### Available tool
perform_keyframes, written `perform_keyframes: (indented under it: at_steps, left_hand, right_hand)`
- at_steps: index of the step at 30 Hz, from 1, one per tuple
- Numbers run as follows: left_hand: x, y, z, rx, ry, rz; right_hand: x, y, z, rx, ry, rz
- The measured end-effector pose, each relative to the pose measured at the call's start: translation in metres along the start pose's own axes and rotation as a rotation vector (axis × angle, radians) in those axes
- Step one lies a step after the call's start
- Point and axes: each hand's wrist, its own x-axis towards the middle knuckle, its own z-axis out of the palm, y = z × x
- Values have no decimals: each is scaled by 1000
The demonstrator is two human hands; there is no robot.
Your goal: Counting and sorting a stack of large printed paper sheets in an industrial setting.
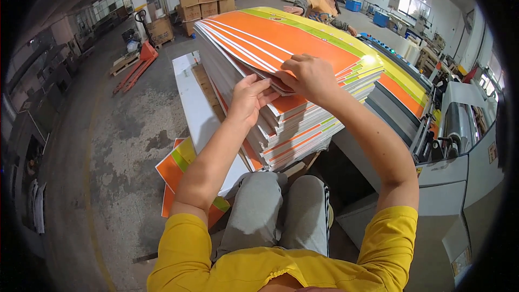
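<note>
A tall stack of large printed sheets point(313, 27), orange with green and yellow bands, stands in front of me. My right hand point(311, 78) pinches the near corner of the topmost sheets and bends it upward. Several white edges show where these upper sheets fan apart toward the left. Beside it, my left hand point(250, 99) rests at the stack's near left edge, its fingers loosely bent and apart. Those fingertips touch the sheet edges just below the raised corner; nothing shows gripped in them. The lower layers lie unevenly, some jutting out.
A white board point(186, 97) lies left of the stack, with loose printed sheets point(178, 162) below it. A machine with rollers point(459, 111) stands at the right. Across the stack is a person in a cap point(323, 8). Farther left are a red pallet jack point(138, 67) and cartons point(205, 2).
</note>
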Motion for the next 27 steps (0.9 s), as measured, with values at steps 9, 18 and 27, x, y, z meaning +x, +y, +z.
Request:
perform_keyframes:
  at_steps: [9, 18, 27]
  left_hand:
    - [-1, -10, 10, 272, 124, 61]
    - [-4, -10, 2, 244, 80, 32]
    - [-6, -10, 5, 288, 34, 9]
  right_hand:
    - [-21, 29, 24, 269, 166, 107]
    - [23, 36, 8, 1480, 390, 863]
    - [-16, 22, 26, 550, 37, 283]
